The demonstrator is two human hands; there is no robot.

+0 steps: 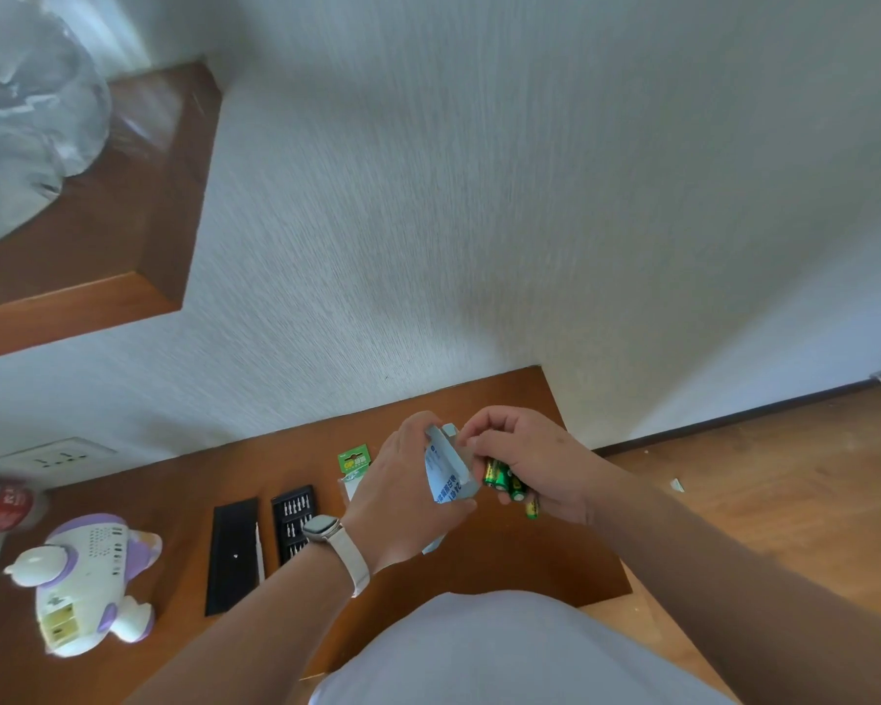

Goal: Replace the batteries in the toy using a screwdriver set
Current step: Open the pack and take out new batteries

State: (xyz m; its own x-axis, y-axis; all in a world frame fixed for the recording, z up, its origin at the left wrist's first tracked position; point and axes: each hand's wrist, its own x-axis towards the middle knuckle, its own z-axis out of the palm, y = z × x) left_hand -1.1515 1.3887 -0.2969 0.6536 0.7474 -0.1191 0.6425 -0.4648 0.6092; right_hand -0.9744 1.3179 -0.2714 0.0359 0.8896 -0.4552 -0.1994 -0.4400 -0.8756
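Right of the toy on the worktop, the left hand grips a small box while the right hand clutches green batteries, seemingly to free them for fitting.

The desk is smooth brown wood with a soft sheen. The wall is white and finely ribbed, matt. The toy is glossy white and lilac plastic. The batteries have shiny green wrappers. The box is matt printed card. The bit tray is matt black.
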